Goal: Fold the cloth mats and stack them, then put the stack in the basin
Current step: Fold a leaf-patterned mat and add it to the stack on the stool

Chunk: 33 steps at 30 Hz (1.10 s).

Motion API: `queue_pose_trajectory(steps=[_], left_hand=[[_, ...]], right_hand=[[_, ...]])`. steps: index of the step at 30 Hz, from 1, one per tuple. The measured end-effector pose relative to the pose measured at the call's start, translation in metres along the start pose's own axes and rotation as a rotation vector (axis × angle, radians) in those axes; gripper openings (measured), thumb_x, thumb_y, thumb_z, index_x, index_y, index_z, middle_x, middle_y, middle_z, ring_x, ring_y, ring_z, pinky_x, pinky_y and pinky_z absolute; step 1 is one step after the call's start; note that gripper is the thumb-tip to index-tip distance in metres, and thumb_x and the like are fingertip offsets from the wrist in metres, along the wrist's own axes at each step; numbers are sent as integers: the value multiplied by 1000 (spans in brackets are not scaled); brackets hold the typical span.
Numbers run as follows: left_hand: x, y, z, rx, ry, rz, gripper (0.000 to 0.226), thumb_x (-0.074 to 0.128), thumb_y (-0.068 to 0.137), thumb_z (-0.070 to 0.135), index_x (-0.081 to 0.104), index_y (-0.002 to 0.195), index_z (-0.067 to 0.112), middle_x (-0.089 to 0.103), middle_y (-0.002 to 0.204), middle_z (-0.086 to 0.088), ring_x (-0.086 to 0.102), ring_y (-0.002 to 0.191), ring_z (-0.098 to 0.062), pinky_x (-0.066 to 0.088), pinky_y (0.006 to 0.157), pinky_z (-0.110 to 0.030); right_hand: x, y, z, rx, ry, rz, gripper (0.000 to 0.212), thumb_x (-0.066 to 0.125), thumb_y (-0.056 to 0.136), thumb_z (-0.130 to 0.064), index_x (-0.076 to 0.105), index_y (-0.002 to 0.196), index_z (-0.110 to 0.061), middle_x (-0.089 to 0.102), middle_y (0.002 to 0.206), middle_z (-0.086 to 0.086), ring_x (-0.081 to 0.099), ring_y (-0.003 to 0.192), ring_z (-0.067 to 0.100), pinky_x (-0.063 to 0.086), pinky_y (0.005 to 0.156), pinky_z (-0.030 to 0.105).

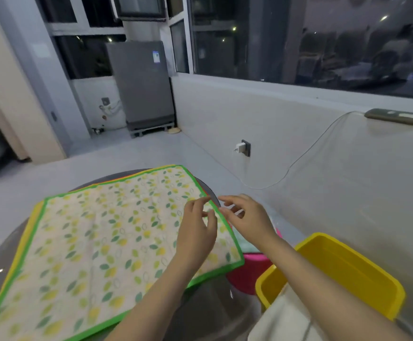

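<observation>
Grey round table (pixel 207 308) first: both hands, left hand (pixel 196 231) and right hand (pixel 246 221), hover fingers spread and empty at the leaf-print quilted mat's (pixel 97 244) 3 o'clock green hem. Folding looks unstarted; pinching that soft edge comes next, with the glossy yellow basin (pixel 348 269) at 4 o'clock.

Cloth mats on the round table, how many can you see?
3, stacked: green-edged leaf-print cloth mat on top, yellow edge and orange edge peeking beneath; more may be hidden.
</observation>
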<state>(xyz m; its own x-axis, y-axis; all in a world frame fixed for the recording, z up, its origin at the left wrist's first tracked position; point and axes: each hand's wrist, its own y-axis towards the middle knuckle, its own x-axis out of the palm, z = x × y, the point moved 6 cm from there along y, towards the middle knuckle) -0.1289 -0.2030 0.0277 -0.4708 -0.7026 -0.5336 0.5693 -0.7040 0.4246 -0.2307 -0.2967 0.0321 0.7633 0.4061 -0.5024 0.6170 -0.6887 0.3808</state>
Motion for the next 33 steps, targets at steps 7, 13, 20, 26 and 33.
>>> queue_pose_trajectory(steps=[7,13,20,26,33], left_hand=[[-68,-71,-61,-85,201,-68,26,49,95,26,58,119,23,51,117,8,57,97,-4,44,83,-22],[-97,-113,-100,-73,337,-150,26,52,88,37,70,100,22,55,100,10,56,99,-9,41,87,-23],[-106,-123,-108,-45,302,-218,24,69,83,28,72,107,26,60,119,12,48,115,0,28,98,-11],[-120,-114,-113,-157,295,-232,15,67,85,24,76,96,18,69,108,11,58,100,2,39,88,-10],[-164,-102,-108,-288,533,-267,21,56,90,42,71,87,28,70,84,10,60,79,-8,43,64,-22]], right_hand=[[91,-51,-22,-69,-125,-296,28,63,86,-37,65,114,-36,61,102,-14,59,88,2,49,82,24],[120,-78,-24,-180,-224,-403,26,60,86,-43,69,108,-31,61,95,-17,50,92,1,36,81,16],[122,-84,-16,-209,-222,-451,23,69,81,-39,72,104,-34,60,109,-17,41,104,-2,26,93,7],[119,-74,-20,-108,-187,-467,14,67,84,-33,75,94,-27,67,102,-16,49,103,1,34,88,8],[115,-61,-44,-102,-310,-338,16,56,91,-33,70,92,-26,71,80,-9,57,69,2,41,64,20]])
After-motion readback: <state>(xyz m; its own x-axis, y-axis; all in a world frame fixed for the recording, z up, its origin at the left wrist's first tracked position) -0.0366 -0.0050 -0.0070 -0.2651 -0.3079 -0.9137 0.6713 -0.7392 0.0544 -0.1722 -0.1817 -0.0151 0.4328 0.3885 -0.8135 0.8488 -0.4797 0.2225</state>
